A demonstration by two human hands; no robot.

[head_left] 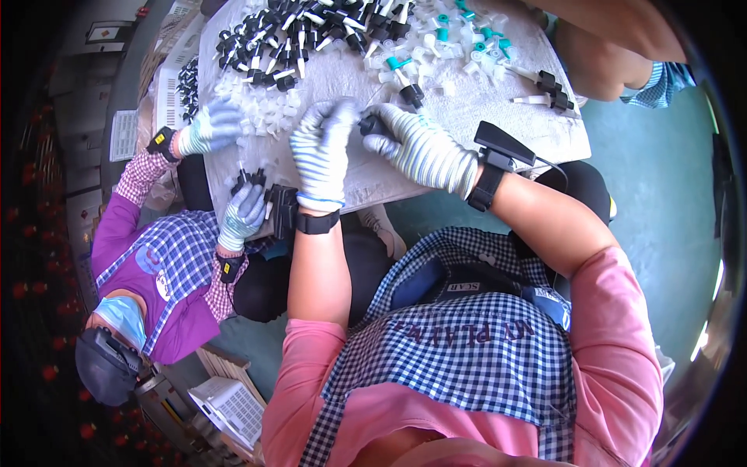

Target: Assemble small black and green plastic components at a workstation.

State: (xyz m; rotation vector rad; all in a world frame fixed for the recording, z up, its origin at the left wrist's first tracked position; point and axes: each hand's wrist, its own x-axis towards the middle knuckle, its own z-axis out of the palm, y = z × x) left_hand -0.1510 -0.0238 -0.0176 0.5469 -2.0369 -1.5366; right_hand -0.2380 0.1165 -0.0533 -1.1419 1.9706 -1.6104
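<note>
Both of my hands wear white gloves with thin stripes and are raised at the near side of a pale table [556, 136]. My right hand [424, 148] pinches a small black pump cap [372, 124] between thumb and fingers. Close by on the left, my left hand [320, 148] has its fingers curled together; whatever they hold is hidden and a little blurred. Past my hands lies a heap of black pump heads with white stems [299, 39]. Small translucent plastic pieces [272, 109] lie left of my left hand. Beyond my right hand, one black-collared pump [410, 93] rests among clear and teal parts [442, 33].
At the left, a masked co-worker's gloved hands [212, 127] reach over the translucent pieces and hold dark parts [247, 179]. Another person's bare arm [603, 31] crosses the far right corner. Several black caps [554, 92] lie near the right edge. A white crate [233, 412] stands low at left.
</note>
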